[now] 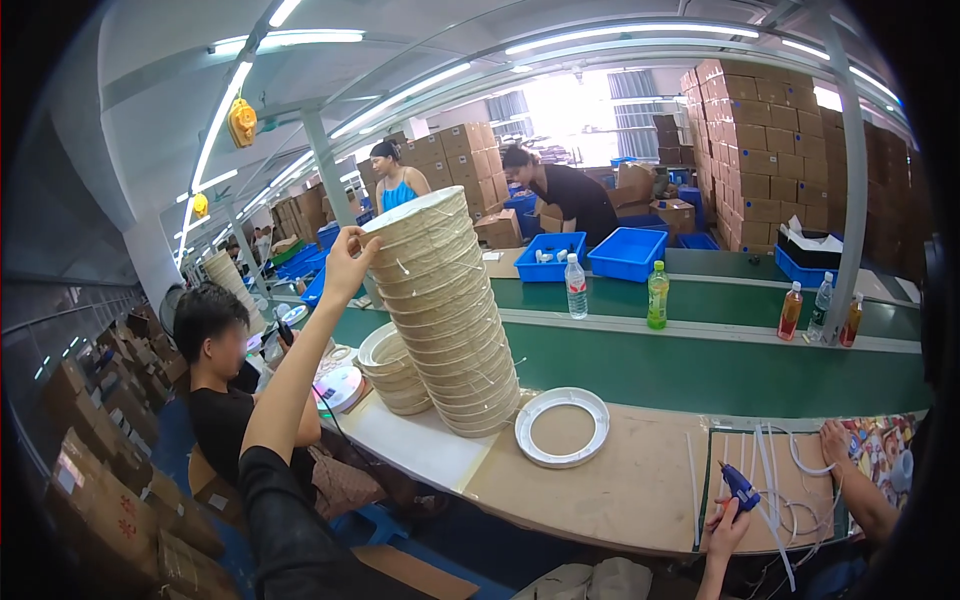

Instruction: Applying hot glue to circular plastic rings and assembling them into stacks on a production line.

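Handling 1 tall stack [450, 310], 1 glue gun [740, 487]; 5 btls [657, 297] beyond.

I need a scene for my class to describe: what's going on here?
The person's left hand touches the top of a tall stack of round beige pieces. A shorter stack stands left of it; a white ring lies to its right. Further right, one hand holds a blue glue gun; another hand is near white strips.

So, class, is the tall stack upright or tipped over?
The stack is upright, though leaning leftward in this view: its base rests on the bench, and the left hand touches its top.
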{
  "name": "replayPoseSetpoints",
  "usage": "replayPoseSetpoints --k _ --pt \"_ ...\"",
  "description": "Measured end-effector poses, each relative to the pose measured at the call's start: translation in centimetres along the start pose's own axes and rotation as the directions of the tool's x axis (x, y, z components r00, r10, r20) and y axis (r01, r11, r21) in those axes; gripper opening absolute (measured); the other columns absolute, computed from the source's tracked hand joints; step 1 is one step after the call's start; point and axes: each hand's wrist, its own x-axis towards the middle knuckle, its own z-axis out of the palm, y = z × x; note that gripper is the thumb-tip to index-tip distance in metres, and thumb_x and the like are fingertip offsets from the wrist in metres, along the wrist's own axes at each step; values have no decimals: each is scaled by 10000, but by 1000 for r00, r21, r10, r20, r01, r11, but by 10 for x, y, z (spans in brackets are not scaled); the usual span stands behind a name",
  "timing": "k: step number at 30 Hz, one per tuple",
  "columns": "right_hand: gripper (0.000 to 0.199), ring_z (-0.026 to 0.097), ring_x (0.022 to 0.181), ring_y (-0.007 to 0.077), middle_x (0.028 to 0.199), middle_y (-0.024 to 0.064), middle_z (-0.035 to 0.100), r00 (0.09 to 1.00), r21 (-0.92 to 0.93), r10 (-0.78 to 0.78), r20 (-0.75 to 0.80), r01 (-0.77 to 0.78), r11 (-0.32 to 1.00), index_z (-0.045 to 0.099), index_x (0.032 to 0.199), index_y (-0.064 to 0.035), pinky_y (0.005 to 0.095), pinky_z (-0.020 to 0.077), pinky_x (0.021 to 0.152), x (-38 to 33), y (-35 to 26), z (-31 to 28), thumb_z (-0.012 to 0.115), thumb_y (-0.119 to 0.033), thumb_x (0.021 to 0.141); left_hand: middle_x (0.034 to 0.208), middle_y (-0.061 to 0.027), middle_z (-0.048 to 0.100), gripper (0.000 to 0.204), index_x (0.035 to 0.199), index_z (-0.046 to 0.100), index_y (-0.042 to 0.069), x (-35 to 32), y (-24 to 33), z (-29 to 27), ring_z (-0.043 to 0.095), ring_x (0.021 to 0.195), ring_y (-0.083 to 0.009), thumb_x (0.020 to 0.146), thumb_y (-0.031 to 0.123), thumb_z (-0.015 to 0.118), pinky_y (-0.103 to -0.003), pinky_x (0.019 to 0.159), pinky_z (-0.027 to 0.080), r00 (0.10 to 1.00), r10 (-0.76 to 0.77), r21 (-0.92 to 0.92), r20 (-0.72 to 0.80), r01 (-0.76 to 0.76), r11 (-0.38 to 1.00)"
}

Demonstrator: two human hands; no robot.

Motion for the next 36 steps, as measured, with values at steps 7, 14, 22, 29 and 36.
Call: replayPoseSetpoints --k 7,14,22,29,36 --pt "287 466 439 48 832 49 643 1000 -1 -9 18 9 1000 540 992 -28 200 347 381 2 1 0 477 -300 1057 1036 -147 710 441 1137 553 34 0 -12 -9 666 991 -178 888 344 745 -317 904 506 999 52 26 -7 -52 998" --pt "272 476 455 45 811 41 648 1000 -12 -3 -17 3 1000 559 972 -33 196 332 406 0 0 0 474 -278 1056 1100 -165 692 462 1193 544 39 -4 -2 -6 655 1045 -226 903 352 720 -339 907 505 999 37 115 40 -41 993" --pt "294 485 455 53 817 55 645 1000 -27 -16 13 16 999 554 964 -22 203 348 410 2 1 0 478 -290 1056 1100 -174 694 445 1198 538 37 -5 -13 -11 667 1012 -237 908 328 710 -345 892 512 996 81 102 34 -84 991" --pt "284 494 460 58 826 54 647 1000 -48 16 23 -15 999 554 948 -22 209 360 417 3 3 -1 485 -276 1053 1275 -227 593 527 1371 443 52 -32 21 -8 580 1194 -288 944 278 653 -385 990 459 989 80 180 -126 -56 982" --pt "278 477 454 52 772 34 627 997 -85 45 -55 -50 995 573 944 -41 208 362 411 -5 2 -3 499 -288 1046 1166 -143 637 292 1158 569 16 -154 130 40 590 1143 -275 870 -27 560 -409 1071 370 794 600 53 94 -606 794"
